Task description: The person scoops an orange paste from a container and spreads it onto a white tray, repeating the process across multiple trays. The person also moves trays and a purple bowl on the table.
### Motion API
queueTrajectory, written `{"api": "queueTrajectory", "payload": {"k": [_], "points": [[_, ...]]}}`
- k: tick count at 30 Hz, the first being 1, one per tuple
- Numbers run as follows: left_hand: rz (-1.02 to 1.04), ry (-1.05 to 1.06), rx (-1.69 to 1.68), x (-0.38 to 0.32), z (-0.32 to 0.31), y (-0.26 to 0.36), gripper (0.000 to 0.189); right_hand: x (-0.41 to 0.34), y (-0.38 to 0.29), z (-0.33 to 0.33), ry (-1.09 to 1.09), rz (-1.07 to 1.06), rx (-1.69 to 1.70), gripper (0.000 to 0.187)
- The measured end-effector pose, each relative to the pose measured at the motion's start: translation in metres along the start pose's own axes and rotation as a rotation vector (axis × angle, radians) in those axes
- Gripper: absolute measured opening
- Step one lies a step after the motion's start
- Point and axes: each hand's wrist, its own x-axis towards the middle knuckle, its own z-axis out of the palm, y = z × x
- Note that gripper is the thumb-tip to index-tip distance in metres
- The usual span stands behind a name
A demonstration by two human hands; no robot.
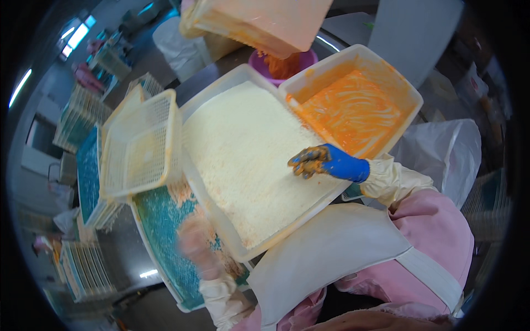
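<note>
My right hand (329, 161) is in a blue glove, its fingers caked with orange batter and crumbs. The fingers are loosely bent and apart, with nothing seen in them. It hangs above a large white plastic tub (240, 248) of pale breadcrumb-like crumbs (244, 145). Blurred by motion, my left hand (198, 248) is over a blue-green mesh tray (165, 240) left of the tub; whether it holds anything is unclear. Scattered crumbs lie on that tray. Beyond my right hand, a smaller white tub (397, 78) has wet orange batter (352, 109) smeared across its bottom.
At the top, another person's gloved hand (191, 22) is at a tilted white tub (265, 22). Beneath it, a purple bowl (258, 64) contains orange shreds. A cream perforated basket (140, 145) sits at left on stacked trays. A clear plastic bag (443, 153) hangs at right.
</note>
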Motion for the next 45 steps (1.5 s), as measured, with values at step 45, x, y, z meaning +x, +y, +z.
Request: {"api": "queueTrajectory", "payload": {"k": [45], "points": [[0.759,-0.644,0.394,0.042,0.287,0.304,0.017,-0.315,-0.04,-0.252,1.086,-0.619,0.002,0.043]]}}
